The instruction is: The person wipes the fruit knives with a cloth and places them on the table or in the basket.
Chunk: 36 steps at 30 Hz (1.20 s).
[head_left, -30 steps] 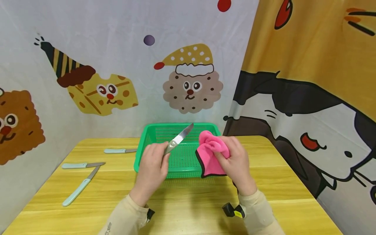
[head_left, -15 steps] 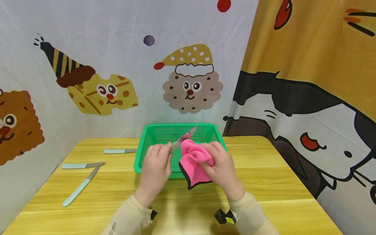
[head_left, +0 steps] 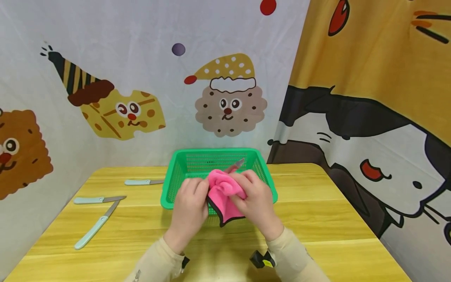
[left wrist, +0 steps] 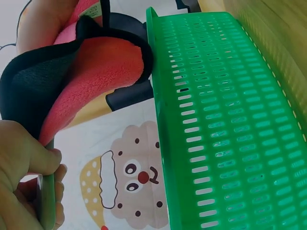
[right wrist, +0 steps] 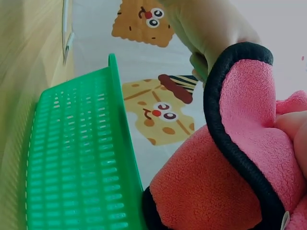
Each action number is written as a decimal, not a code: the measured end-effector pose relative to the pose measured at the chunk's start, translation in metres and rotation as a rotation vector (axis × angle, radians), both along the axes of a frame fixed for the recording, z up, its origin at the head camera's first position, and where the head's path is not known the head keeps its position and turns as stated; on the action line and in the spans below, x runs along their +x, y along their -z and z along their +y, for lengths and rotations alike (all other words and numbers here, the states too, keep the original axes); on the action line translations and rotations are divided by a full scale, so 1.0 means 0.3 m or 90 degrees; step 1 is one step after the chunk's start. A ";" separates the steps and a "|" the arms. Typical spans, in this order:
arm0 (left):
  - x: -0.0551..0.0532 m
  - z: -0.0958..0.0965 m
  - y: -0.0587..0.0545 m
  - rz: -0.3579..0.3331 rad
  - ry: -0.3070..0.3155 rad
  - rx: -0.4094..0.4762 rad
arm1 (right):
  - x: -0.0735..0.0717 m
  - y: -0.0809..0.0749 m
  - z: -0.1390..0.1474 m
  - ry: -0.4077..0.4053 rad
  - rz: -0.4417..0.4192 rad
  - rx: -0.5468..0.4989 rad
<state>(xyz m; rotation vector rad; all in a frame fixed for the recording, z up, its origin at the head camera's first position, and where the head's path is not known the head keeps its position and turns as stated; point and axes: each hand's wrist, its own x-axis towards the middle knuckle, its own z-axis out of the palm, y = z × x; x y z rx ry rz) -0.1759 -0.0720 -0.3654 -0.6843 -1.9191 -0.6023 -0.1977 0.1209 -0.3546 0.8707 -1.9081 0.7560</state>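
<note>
1. The left hand (head_left: pixel 190 201) is grasping: its fingers and thumb are curled round the handle of a small knife with a pale green handle and a metal blade (head_left: pixel 237 165).
2. From that grip the knife slants forward and to the right, raised above the table, and the blade's tip shows just beyond the cloth.
3. The right hand (head_left: pixel 256 201) is grasping too: its thumb and fingers pinch a bunched, soft pink cloth with a black edge (head_left: pixel 223 192).
4. The cloth fills the space between the two grips and covers the middle of the knife; a black-edged corner hangs down towards the person. How far it wraps round the blade cannot be told.
5. Just beyond both grips, and partly below them, a rectangular green plastic basket with slotted walls (head_left: pixel 197 158) stands on the table; the blade's tip is above its inside.
6. To the left of the left grip lie three more light-blue-handled knives. One (head_left: pixel 137 182) is farther forward, its blade reaching the basket's edge in the head view. The other two (head_left: pixel 89 200) (head_left: pixel 92 232) lie nearer the person, their blade tips together.
7. Beneath the grips spreads a yellow wood-grain table (head_left: pixel 324 223); behind the hands are beige sleeves (head_left: pixel 297 256).
8. Beyond everything hangs a pale fabric backdrop with cartoon prints (head_left: pixel 141 43).
</note>
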 end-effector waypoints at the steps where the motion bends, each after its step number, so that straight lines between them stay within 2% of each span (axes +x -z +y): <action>1: 0.001 0.000 -0.001 0.001 -0.001 0.000 | -0.003 -0.002 0.002 0.003 0.002 0.000; 11: 0.005 -0.008 0.003 0.005 0.001 0.002 | -0.028 -0.038 0.056 0.069 -0.016 -0.007; 20: 0.010 -0.014 0.005 -0.014 0.001 0.003 | -0.049 -0.054 0.103 0.100 -0.028 -0.045; 23: 0.007 -0.015 0.007 -0.008 0.003 0.008 | -0.049 -0.058 0.120 0.107 -0.034 -0.059; 29: 0.005 -0.024 0.005 -0.022 0.001 0.012 | -0.042 -0.068 0.146 0.105 -0.027 -0.088; 36: -0.004 -0.030 -0.001 -0.031 -0.006 0.013 | -0.016 -0.069 0.125 0.055 0.020 -0.072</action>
